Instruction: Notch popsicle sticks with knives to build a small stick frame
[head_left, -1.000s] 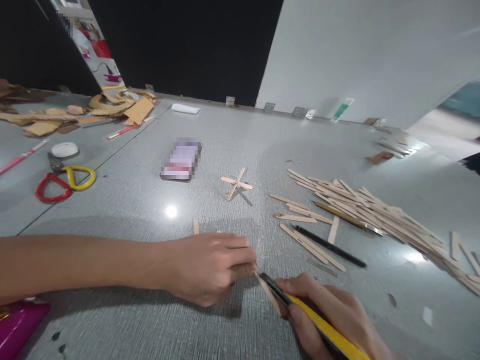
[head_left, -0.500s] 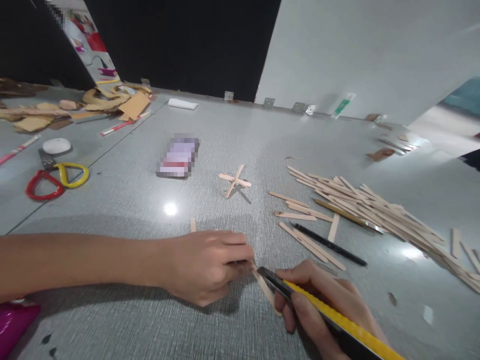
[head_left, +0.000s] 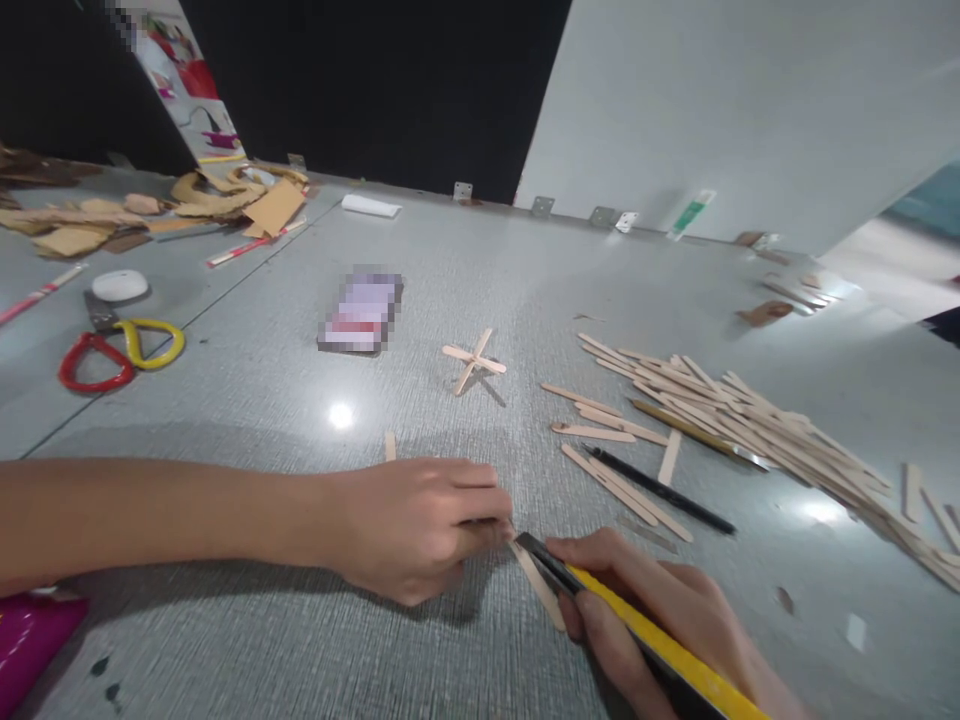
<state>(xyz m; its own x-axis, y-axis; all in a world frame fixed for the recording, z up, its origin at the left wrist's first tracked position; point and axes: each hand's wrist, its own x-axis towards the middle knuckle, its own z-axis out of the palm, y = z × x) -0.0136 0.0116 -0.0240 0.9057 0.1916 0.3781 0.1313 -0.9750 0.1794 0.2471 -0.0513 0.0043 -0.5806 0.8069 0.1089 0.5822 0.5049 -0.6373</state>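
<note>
My left hand (head_left: 424,530) is closed over one end of a wooden craft stick (head_left: 541,585), pinching it low over the grey table. The rest of the stick slants out toward my right hand (head_left: 637,615). That hand grips a yellow and black utility knife (head_left: 645,630), its dark tip meeting the stick close to my left fingertips. Another craft stick (head_left: 391,446) pokes out behind my left hand, mostly hidden. Farther back stands a cross of craft sticks (head_left: 474,361).
Right of centre lie a heap of craft sticks (head_left: 750,420), a black pen (head_left: 664,488) and a brown craft tool (head_left: 690,430). A phone (head_left: 362,312), red-and-yellow scissors (head_left: 97,362) and a white mouse (head_left: 120,286) are to the left. Cardboard scraps (head_left: 217,198) pile up at the back left.
The camera view has shifted slightly. Both hands keep their hold on the stick and the utility knife, almost in the same place.
</note>
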